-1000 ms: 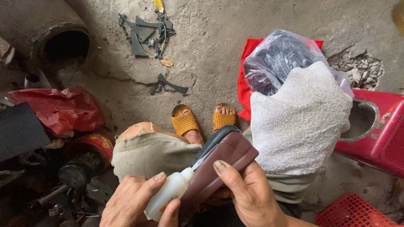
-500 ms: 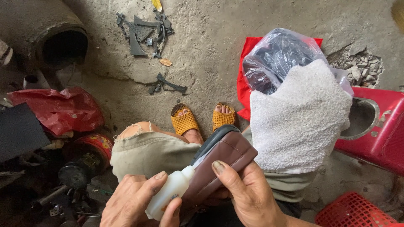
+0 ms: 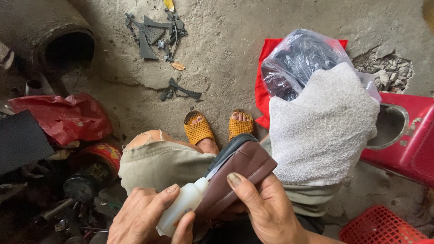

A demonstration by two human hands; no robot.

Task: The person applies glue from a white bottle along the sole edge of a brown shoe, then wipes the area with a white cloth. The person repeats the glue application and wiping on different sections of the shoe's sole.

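Cracked grey concrete floor [image 3: 235,68] runs under everything, littered and dusty.

Fingers first — the left hand [image 3: 144,219] is curled around a small whitish plastic bottle [image 3: 181,212], thumb and index finger wrapped on its body, its nozzle tipped up against the edge of a brown leather shoe [image 3: 237,178]. The right hand [image 3: 266,210] grips that shoe from beneath and behind, thumb pressed flat across its stitched brown side, the other fingers hidden below it. The shoe rests over the person's lap, above the khaki trouser knee [image 3: 158,160].

By the look of it, liquid from the bottle is being applied along the shoe's seam or sole edge; the next move would seem to call for a steady squeeze while the right hand keeps the shoe firmly tilted toward the nozzle.

Outward: a white towel [image 3: 323,126] lies on the right thigh, a clear bag of dark things [image 3: 298,61] behind it on red cloth. Orange sandals [image 3: 199,129] sit on the floor ahead. Black plastic scraps [image 3: 156,31] lie further off, a red crate [image 3: 407,140] at right.

Against the earlier frames almost nothing differs — both hands keep the same grips, and the bottle sits at the same spot on the shoe.
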